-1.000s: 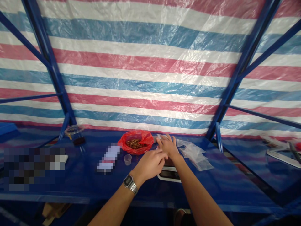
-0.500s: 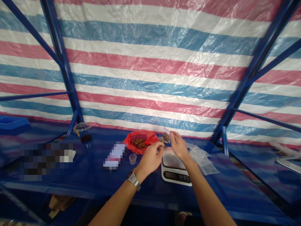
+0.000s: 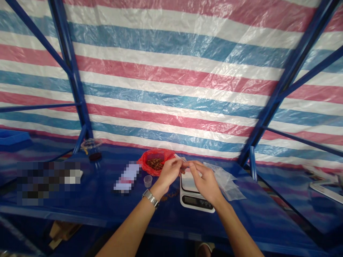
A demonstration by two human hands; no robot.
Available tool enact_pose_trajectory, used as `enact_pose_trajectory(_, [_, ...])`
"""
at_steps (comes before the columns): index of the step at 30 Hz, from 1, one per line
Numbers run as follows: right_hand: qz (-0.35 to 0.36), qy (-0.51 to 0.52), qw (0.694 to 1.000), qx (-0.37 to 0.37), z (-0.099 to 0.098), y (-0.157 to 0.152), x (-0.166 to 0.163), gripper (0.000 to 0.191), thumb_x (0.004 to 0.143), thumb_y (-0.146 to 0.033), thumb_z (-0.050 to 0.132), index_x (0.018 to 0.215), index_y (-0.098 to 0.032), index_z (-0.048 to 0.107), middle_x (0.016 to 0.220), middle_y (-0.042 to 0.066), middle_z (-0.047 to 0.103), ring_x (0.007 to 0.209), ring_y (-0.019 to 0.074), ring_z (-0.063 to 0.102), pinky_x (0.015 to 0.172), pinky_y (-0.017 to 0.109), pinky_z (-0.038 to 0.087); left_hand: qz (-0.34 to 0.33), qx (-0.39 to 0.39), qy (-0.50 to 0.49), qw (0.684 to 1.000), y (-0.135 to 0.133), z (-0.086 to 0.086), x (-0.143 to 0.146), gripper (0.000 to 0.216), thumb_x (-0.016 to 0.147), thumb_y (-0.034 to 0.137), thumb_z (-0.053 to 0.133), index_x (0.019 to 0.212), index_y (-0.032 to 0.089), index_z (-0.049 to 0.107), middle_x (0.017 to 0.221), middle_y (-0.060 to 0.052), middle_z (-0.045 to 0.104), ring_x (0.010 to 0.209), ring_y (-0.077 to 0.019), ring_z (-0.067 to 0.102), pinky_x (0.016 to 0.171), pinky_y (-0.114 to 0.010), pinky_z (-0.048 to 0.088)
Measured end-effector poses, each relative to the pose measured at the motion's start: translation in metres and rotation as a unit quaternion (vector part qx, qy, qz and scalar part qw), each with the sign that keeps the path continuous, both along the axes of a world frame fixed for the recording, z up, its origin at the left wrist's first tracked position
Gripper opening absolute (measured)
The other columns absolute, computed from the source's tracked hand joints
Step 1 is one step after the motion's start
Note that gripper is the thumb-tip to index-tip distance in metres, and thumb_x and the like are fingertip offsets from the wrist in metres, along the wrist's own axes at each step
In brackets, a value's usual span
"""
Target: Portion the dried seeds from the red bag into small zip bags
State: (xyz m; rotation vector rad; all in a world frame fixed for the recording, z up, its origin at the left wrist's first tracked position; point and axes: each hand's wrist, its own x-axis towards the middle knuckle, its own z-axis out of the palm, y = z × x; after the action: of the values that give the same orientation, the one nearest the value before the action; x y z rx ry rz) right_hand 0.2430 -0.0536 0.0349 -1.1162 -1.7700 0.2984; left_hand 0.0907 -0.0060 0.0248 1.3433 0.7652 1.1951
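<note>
My left hand (image 3: 169, 172), with a metal watch on its wrist, and my right hand (image 3: 205, 181) meet above a white kitchen scale (image 3: 193, 197). Both pinch a small clear plastic bag (image 3: 183, 161) between their fingertips; what is inside it I cannot make out. Just left of my left hand lies a red plastic bag (image 3: 152, 157), open, with brown dried pieces in it. A small clear cup (image 3: 147, 181) stands in front of the red bag. A pile of clear empty bags (image 3: 227, 182) lies right of the scale.
Everything rests on a blue tarp-covered table (image 3: 93, 203) inside a blue metal frame. A striped red, white and blue tarp hangs behind. A clear lidded jar (image 3: 92, 149) stands at the back left, near a blue post. A white tray (image 3: 327, 191) lies far right.
My hands came together over the scale and lowered slightly, both now pinching the small clear bag. Half a second ago they were apart, the right one holding the bag higher up.
</note>
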Motion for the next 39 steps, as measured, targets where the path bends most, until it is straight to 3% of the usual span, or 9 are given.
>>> enact_pose_trajectory(7, [-0.078, 0.077, 0.994, -0.008, -0.007, 0.007, 0.005, 0.035, 0.097, -0.047, 0.057, 0.115, -0.023, 0.075, 0.116, 0.01, 0.076, 0.096, 0.0249, 0.072, 0.089, 0.039, 0.055, -0.001, 0.098, 0.081, 0.992, 0.003, 0.001, 0.008, 0.031, 0.085, 0.042, 0.069, 0.07, 0.015, 0.074, 0.069, -0.004, 0.068, 0.066, -0.0158, 0.059, 0.062, -0.026, 0.042])
enact_pose_trajectory(17, [0.013, 0.246, 0.942, -0.228, 0.001, 0.005, 0.009, 0.035, 0.082, -0.052, 0.073, 0.09, -0.019, 0.078, 0.085, 0.004, 0.075, 0.076, 0.0174, 0.064, 0.069, 0.029, 0.048, 0.013, 0.207, 0.158, 0.965, -0.003, 0.004, 0.014, 0.033, 0.083, 0.032, 0.069, 0.061, 0.019, 0.048, 0.063, 0.004, 0.05, 0.061, -0.011, 0.044, 0.058, -0.023, 0.032])
enact_pose_trajectory(22, [-0.032, 0.279, 0.931, -0.233, 0.001, 0.004, 0.016, 0.035, 0.078, -0.053, 0.076, 0.083, -0.018, 0.075, 0.075, 0.004, 0.073, 0.071, 0.0177, 0.066, 0.065, 0.028, 0.046, -0.031, 0.171, 0.132, 0.976, 0.0, 0.006, 0.011, 0.038, 0.081, 0.04, 0.072, 0.06, 0.019, 0.047, 0.063, 0.005, 0.048, 0.062, -0.0108, 0.044, 0.058, -0.023, 0.032])
enact_pose_trajectory(26, [-0.068, 0.259, 0.947, -0.175, 0.002, 0.006, 0.013, 0.038, 0.079, -0.056, 0.074, 0.082, -0.018, 0.074, 0.07, 0.004, 0.072, 0.068, 0.0197, 0.066, 0.065, 0.031, 0.049, 0.007, 0.122, 0.095, 0.988, 0.006, 0.006, 0.005, 0.04, 0.084, 0.051, 0.07, 0.065, 0.019, 0.053, 0.063, 0.003, 0.053, 0.062, -0.0125, 0.051, 0.059, -0.023, 0.04])
enact_pose_trajectory(29, [-0.075, 0.238, 0.962, -0.109, -0.003, 0.014, 0.003, 0.043, 0.083, -0.061, 0.068, 0.088, -0.019, 0.073, 0.079, 0.007, 0.076, 0.074, 0.0228, 0.07, 0.069, 0.034, 0.055, 0.021, 0.089, 0.073, 0.993, 0.007, 0.007, -0.001, 0.043, 0.086, 0.06, 0.065, 0.074, 0.02, 0.056, 0.07, 0.001, 0.059, 0.066, -0.0148, 0.059, 0.06, -0.025, 0.05])
enact_pose_trajectory(32, [-0.116, 0.27, 0.952, -0.078, -0.013, 0.025, -0.009, 0.044, 0.084, -0.061, 0.068, 0.1, -0.02, 0.072, 0.09, 0.009, 0.079, 0.075, 0.0244, 0.073, 0.065, 0.035, 0.057, 0.039, 0.056, 0.017, 0.998, 0.007, 0.009, -0.007, 0.047, 0.086, 0.066, 0.064, 0.082, 0.019, 0.058, 0.082, -0.002, 0.067, 0.078, -0.0174, 0.068, 0.072, -0.031, 0.059])
enact_pose_trajectory(35, [-0.061, 0.325, 0.935, -0.124, -0.021, 0.034, -0.021, 0.044, 0.085, -0.059, 0.069, 0.106, -0.021, 0.073, 0.091, 0.01, 0.08, 0.074, 0.025, 0.076, 0.061, 0.035, 0.059, 0.039, 0.017, -0.053, 0.998, 0.011, 0.008, -0.016, 0.047, 0.085, 0.065, 0.067, 0.093, 0.019, 0.058, 0.095, -0.006, 0.074, 0.085, -0.0199, 0.074, 0.084, -0.036, 0.06])
enact_pose_trajectory(37, [0.003, 0.337, 0.929, -0.153, -0.023, 0.038, -0.028, 0.045, 0.086, -0.059, 0.068, 0.106, -0.019, 0.073, 0.097, 0.012, 0.081, 0.08, 0.026, 0.078, 0.066, 0.036, 0.061, 0.06, 0.025, -0.028, 0.997, 0.016, 0.004, -0.023, 0.045, 0.09, 0.064, 0.061, 0.099, 0.019, 0.057, 0.099, -0.009, 0.076, 0.086, -0.0217, 0.076, 0.084, -0.038, 0.061])
enact_pose_trajectory(39, [0.014, 0.335, 0.93, -0.149, -0.024, 0.044, -0.035, 0.048, 0.086, -0.059, 0.069, 0.107, -0.017, 0.073, 0.1, 0.013, 0.081, 0.083, 0.0267, 0.078, 0.069, 0.037, 0.062, 0.118, 0.057, 0.035, 0.991, 0.022, -0.001, -0.033, 0.044, 0.097, 0.062, 0.049, 0.104, 0.019, 0.055, 0.102, -0.011, 0.075, 0.084, -0.023, 0.076, 0.081, -0.04, 0.062])
